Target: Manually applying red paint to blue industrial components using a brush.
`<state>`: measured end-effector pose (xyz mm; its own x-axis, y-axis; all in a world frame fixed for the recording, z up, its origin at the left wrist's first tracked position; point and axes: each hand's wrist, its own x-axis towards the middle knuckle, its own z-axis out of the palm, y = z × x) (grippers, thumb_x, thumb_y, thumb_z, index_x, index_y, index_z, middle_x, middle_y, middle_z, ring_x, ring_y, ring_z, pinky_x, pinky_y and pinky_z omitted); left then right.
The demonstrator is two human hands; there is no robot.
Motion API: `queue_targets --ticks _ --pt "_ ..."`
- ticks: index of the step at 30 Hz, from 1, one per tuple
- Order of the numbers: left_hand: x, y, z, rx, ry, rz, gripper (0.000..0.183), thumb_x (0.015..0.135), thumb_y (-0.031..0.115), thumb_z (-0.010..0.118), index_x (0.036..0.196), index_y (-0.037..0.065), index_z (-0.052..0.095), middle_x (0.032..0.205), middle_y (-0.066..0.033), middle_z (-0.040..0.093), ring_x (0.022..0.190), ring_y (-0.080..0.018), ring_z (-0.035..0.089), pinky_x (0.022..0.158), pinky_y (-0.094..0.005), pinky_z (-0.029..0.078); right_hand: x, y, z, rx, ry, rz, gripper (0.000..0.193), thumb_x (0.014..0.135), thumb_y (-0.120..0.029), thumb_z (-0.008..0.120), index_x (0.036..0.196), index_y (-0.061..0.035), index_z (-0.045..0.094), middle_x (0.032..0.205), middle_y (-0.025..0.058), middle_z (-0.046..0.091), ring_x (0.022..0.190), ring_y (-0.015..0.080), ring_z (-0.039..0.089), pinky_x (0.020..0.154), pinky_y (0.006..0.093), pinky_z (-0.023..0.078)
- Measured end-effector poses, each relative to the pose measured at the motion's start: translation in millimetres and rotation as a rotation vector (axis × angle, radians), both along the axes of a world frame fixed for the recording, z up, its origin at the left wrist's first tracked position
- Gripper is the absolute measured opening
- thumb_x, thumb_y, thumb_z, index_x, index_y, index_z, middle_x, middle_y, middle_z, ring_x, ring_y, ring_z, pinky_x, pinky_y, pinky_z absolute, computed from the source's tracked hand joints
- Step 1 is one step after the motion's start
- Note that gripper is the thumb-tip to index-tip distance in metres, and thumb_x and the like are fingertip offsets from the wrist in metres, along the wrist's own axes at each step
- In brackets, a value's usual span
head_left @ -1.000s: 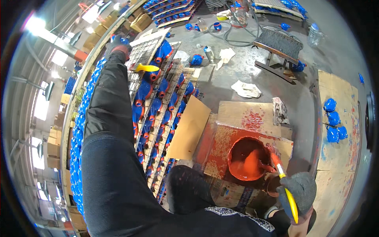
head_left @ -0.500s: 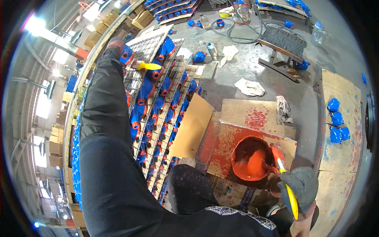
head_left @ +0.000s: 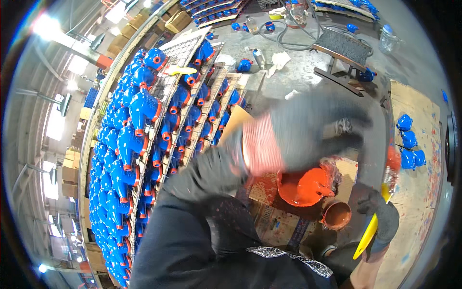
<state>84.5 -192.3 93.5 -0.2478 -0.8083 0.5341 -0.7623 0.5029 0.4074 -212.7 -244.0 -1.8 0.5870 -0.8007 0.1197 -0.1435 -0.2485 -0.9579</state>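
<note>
My right hand (head_left: pixel 380 219), in a dark grey glove, is closed around a paintbrush (head_left: pixel 368 236). Its yellow handle points down and its red-coated bristles point up. Blurred by motion, my gloved left hand (head_left: pixel 313 130) stretches across above the paint, fingers apart, with no object visible in it. Beneath it is a tub of red paint (head_left: pixel 308 190), partly covered by the hand. A smaller paint-stained pot (head_left: pixel 337 215) stands beside the tub. On the left, blue castings with red rims (head_left: pixel 144 108) fill the wire racks (head_left: pixel 185 45). A second yellow handle (head_left: pixel 180 71) lies on the top rack.
Red-spattered cardboard (head_left: pixel 262 192) lies under the tub. More cardboard (head_left: pixel 416 192) on the right carries several blue castings (head_left: pixel 409 139). Farther off are a low stand (head_left: pixel 344 48), a coiled hose (head_left: pixel 288 45), a spray can (head_left: pixel 259 58) and a white rag (head_left: pixel 279 61).
My left hand has swung from the rack's far left edge across to above the paint tub. My right hand has moved slightly right with the paintbrush, away from the tub.
</note>
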Motion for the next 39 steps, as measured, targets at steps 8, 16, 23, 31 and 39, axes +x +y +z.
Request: queue_targets --ticks 8,16,23,31,39 --pt "-74 60 -45 0.677 0.782 0.068 0.029 0.088 0.02 0.056 0.105 -0.003 0.063 0.107 -0.0189 0.065 0.097 -0.029 0.063 0.088 -0.0369 0.048 -19 -28 0 -0.059 -0.203 -0.15 0.031 0.095 -0.019 0.043 0.104 0.0022 0.065 0.113 0.0196 0.063 0.108 0.0287 0.06 0.096 0.0358 0.044" --pt "-59 70 -107 0.321 1.121 0.236 0.039 0.093 0.028 0.054 0.116 -0.003 0.056 0.101 -0.0216 0.064 0.086 -0.0343 0.064 0.072 -0.0432 0.052 -96 -154 -75 -0.169 0.128 -0.416 0.016 0.092 -0.012 0.056 0.107 -0.0094 0.063 0.096 -0.0002 0.063 0.089 0.0106 0.059 0.08 0.0236 0.048" --pt "-31 75 -110 0.239 1.245 0.427 0.034 0.095 0.025 0.048 0.117 0.0 0.055 0.099 -0.0199 0.063 0.086 -0.0323 0.062 0.07 -0.0385 0.052 -127 -262 -194 -0.205 0.629 -0.662 0.025 0.084 -0.007 0.058 0.108 -0.0147 0.062 0.105 0.0106 0.062 0.1 0.0229 0.06 0.085 0.0324 0.046" --pt "-12 77 -121 0.276 1.189 0.439 0.047 0.093 0.034 0.051 0.124 -0.001 0.049 0.11 -0.02 0.059 0.097 -0.0325 0.06 0.077 -0.0384 0.053 -85 -345 -282 -0.686 1.134 -0.468 0.033 0.087 -0.022 0.049 0.119 -0.0244 0.059 0.122 0.0087 0.059 0.122 0.0281 0.048 0.102 0.0454 0.032" --pt "-21 82 -121 0.32 1.189 0.574 0.048 0.093 0.034 0.051 0.126 0.0 0.048 0.108 -0.0189 0.059 0.096 -0.0309 0.061 0.077 -0.0375 0.053 -92 -364 -295 -0.727 1.17 -0.281 0.036 0.086 -0.029 0.05 0.117 -0.0117 0.058 0.122 0.0136 0.059 0.114 0.0294 0.054 0.096 0.0409 0.04"
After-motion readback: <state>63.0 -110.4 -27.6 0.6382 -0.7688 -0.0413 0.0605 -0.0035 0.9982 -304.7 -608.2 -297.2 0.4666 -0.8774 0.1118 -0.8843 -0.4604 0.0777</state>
